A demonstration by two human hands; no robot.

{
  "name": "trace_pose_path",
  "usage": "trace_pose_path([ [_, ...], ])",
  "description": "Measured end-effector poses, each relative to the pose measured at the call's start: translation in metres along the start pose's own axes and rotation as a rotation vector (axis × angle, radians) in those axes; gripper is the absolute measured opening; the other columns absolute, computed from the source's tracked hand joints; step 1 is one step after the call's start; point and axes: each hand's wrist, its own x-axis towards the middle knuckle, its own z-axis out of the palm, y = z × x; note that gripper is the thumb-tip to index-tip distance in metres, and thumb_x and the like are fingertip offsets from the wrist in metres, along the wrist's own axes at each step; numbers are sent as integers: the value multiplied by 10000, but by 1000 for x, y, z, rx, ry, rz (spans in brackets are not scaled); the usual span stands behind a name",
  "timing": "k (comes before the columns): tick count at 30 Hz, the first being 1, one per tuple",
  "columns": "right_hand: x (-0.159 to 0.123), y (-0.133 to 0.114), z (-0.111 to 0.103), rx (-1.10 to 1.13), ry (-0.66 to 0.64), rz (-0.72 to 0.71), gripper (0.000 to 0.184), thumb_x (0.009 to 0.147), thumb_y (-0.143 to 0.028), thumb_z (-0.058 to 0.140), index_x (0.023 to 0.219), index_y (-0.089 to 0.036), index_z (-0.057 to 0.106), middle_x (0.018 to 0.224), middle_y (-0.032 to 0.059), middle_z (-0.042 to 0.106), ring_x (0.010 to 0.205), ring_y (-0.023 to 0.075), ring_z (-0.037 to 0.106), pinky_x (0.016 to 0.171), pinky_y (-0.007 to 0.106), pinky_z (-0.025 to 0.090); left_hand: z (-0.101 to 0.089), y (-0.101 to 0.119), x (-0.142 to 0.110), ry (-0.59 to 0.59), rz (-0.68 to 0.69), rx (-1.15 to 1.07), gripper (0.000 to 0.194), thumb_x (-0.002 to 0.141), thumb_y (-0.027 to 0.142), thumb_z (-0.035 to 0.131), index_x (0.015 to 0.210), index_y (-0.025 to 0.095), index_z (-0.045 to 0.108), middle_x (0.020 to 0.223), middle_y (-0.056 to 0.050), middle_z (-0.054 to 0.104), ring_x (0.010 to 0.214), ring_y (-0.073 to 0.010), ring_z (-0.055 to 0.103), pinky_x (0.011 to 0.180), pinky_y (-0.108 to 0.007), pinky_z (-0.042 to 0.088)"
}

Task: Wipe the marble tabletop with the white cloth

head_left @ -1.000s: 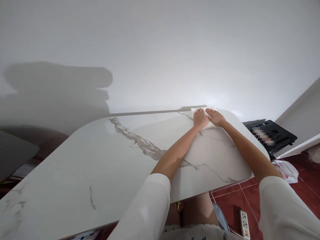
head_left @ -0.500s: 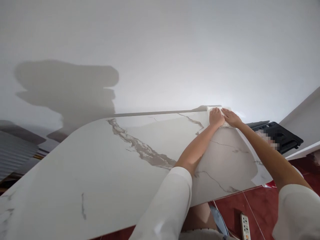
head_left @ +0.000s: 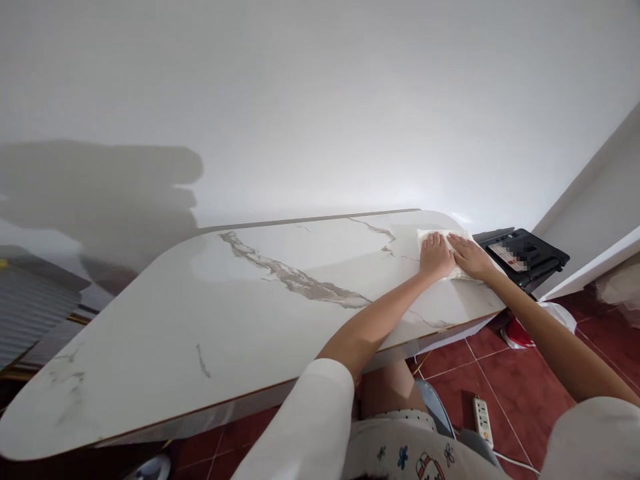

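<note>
Since I'm going left to right, first up is a grey ribbed thing (head_left: 30, 307) at the edge, too cut off to really say what it is. Behind it a big blobby shadow (head_left: 100, 187) falls on the plain pale wall (head_left: 320, 100). Then you've got the counter (head_left: 165, 333), white with marble-style markings and rounded corners, running along that wall, with one chunky grey-brown vein (head_left: 300, 283) slanting across the middle. The left arm, in a white sleeve (head_left: 310, 413), reaches over the front edge. So the left hand (head_left: 437, 257) is pressed down on a white cloth (head_left: 460, 272) near the right end of the counter, and the right hand (head_left: 470, 259) is right beside it on the same cloth. As for the grip, both look open to me: palms down, fingers stretched forward, not bunched around the fabric. Below, a white power strip (head_left: 483, 421) sits on the dark red tiles (head_left: 535, 387). Just past the counter's right end there's a black case (head_left: 530, 257) with a partly blurred label, and lower down a whitish plastic bag (head_left: 560, 317), partly hidden by the right forearm.
</note>
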Motion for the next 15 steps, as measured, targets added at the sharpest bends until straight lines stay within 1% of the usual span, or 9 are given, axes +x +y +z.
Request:
trace_pose_path([
  [4, -36, -16, -11, -30, 37, 1, 557, 925, -302, 278, 1449, -122, 339, 1469, 114, 386, 1348, 263, 361, 1074, 478, 344, -9, 14, -30, -27, 39, -11, 532, 920, 257, 294, 1394, 23, 350, 1482, -150, 355, 1385, -242, 283, 1137, -371, 237],
  [8, -65, -23, -22, -24, 48, 12, 561, 929, -310, 258, 1463, -148, 320, 1468, 95, 387, 1346, 274, 363, 1068, 498, 355, -15, 28, -50, -35, 79, -25, 534, 914, 247, 294, 1393, 17, 355, 1482, -147, 355, 1387, -253, 275, 1142, -369, 226],
  [12, -80, -17, -28, -12, 44, 35, 564, 934, -334, 251, 1460, -147, 329, 1472, 92, 380, 1354, 267, 349, 1083, 492, 344, -12, 41, -54, -31, 98, -43, 547, 909, 250, 298, 1394, 3, 349, 1481, -153, 354, 1383, -263, 278, 1140, -379, 228],
  [15, -78, -3, -29, 1, 37, 74, 560, 928, -335, 262, 1443, -139, 363, 1469, 96, 386, 1352, 261, 354, 1097, 477, 329, -6, 48, -44, -15, 105, -50, 550, 905, 253, 308, 1388, -5, 353, 1473, -157, 365, 1376, -261, 289, 1137, -373, 227],
])
